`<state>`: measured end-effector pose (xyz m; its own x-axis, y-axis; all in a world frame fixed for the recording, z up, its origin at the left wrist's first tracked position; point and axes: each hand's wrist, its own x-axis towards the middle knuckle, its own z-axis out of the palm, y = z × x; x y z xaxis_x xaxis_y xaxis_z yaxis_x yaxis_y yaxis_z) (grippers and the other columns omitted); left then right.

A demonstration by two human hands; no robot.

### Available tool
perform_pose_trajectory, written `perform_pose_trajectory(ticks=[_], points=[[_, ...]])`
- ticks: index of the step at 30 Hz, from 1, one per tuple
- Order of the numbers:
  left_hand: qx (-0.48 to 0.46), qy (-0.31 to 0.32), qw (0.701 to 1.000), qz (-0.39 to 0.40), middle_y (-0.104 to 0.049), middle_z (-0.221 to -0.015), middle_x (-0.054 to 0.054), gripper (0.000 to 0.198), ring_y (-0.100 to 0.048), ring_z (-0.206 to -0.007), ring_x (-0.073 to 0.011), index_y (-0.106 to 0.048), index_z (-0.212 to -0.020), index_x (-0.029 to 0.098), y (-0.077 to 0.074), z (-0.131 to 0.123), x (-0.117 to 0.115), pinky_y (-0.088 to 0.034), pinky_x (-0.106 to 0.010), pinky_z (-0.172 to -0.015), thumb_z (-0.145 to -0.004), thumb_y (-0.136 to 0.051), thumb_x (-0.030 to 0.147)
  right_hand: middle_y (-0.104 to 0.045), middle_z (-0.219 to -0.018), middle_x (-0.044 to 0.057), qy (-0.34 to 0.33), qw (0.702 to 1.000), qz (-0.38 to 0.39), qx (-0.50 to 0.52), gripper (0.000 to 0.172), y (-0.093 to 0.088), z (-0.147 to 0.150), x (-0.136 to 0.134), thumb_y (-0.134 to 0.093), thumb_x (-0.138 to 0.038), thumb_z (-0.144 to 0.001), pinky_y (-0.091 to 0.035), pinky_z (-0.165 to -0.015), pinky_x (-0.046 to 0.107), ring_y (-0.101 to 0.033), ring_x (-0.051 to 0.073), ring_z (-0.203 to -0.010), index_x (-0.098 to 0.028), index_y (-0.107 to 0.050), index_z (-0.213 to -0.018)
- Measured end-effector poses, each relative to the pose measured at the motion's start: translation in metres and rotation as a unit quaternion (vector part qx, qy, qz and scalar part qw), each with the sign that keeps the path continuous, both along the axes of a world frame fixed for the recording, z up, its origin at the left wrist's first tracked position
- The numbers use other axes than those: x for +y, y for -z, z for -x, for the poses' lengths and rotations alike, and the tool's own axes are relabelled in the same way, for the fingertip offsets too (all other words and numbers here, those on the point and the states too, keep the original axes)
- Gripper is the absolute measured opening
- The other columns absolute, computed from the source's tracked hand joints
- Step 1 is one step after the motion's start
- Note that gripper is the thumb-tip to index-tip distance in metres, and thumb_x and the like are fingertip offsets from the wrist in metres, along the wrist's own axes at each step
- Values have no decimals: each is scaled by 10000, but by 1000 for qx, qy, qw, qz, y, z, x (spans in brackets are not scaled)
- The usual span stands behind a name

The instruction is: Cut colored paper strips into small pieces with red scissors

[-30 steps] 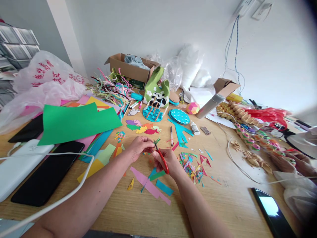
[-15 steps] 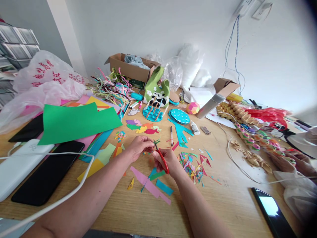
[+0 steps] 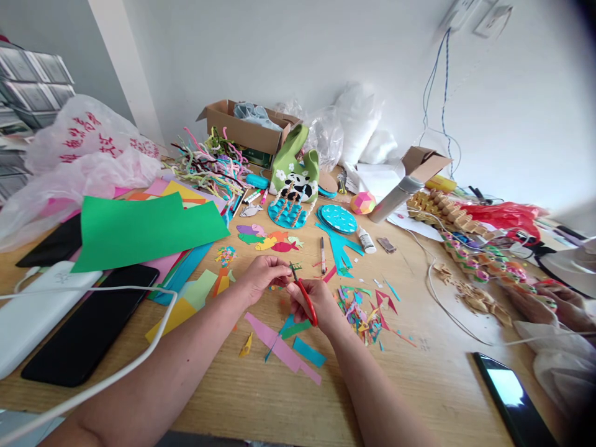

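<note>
My right hand point(image 3: 310, 301) is closed around red-handled scissors point(image 3: 306, 294), their dark blades pointing up and away from me. Close to the blades, my left hand point(image 3: 264, 276) pinches a small green piece of paper point(image 3: 297, 266), mostly hidden by the fingertips and the scissors. Both hands are just above the table, almost touching. Under and in front of them lie a pink paper strip point(image 3: 282, 349), a blue piece point(image 3: 310, 352) and a yellow scrap point(image 3: 246, 345). Beyond them rest several coloured paper fish point(image 3: 275, 241).
A heap of paper scraps point(image 3: 365, 313) lies to the right, near a pen point(image 3: 323, 256) and a glue bottle point(image 3: 365, 240). Green paper sheets point(image 3: 149, 230) cover the left. Another person's hands point(image 3: 554, 301) work at the far right, behind a phone point(image 3: 510, 397).
The small green piece at the scissor blades has shifted slightly. Both hands stay in almost the same place.
</note>
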<state>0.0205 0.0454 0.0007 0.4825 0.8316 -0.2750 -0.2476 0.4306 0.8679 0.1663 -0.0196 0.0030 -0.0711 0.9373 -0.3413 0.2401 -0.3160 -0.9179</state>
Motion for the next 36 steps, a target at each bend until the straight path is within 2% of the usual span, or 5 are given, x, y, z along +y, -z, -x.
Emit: perform_pose_trajectory(ticks=[17, 25, 28, 33, 36], points=[[-3, -9, 1000, 0, -641, -605, -19, 181, -565, -547, -109, -631, -616, 138, 0, 2, 1, -421, -243, -566, -538, -753, 247, -600, -458, -4, -3, 1000, -5, 4, 497, 0, 1, -1, -651, -630, -713, -358, -322, 180, -558, 120, -353, -164, -525, -598], [-6, -8, 1000, -10, -614, -590, -1, 168, -559, -537, -99, -627, -629, 142, 5, 3, 6, -451, -242, -588, -568, -736, 254, -595, -453, 1, 9, 1000, 3, -7, 518, -11, -1, -1, -639, -652, -706, -373, -333, 182, -552, 114, -349, -157, -538, -589], [-16, -17, 1000, -19, -600, -583, -1, 165, -543, -534, -94, -625, -624, 138, 4, 4, 6, -446, -232, -567, -586, -732, 258, -585, -448, 2, 14, 1000, 6, 14, 542, -10, -2, 0, -621, -675, -711, -389, -341, 181, -551, 110, -347, -153, -548, -583], [-23, -38, 999, -16, -611, -617, -12, 176, -543, -555, -98, -641, -650, 130, 4, 4, 7, -448, -234, -565, -570, -741, 251, -560, -434, -3, 91, 990, 27, 100, 572, 1, -5, 6, -605, -717, -698, -353, -310, 187, -479, 86, -299, -161, -556, -571], [-17, -34, 999, -16, -596, -585, -10, 173, -540, -549, -104, -629, -635, 132, 6, 4, 7, -448, -242, -573, -578, -734, 256, -532, -418, -4, 153, 970, 65, 179, 600, 3, -9, 13, -563, -727, -735, -308, -297, 177, -428, 64, -285, -160, -550, -540]])
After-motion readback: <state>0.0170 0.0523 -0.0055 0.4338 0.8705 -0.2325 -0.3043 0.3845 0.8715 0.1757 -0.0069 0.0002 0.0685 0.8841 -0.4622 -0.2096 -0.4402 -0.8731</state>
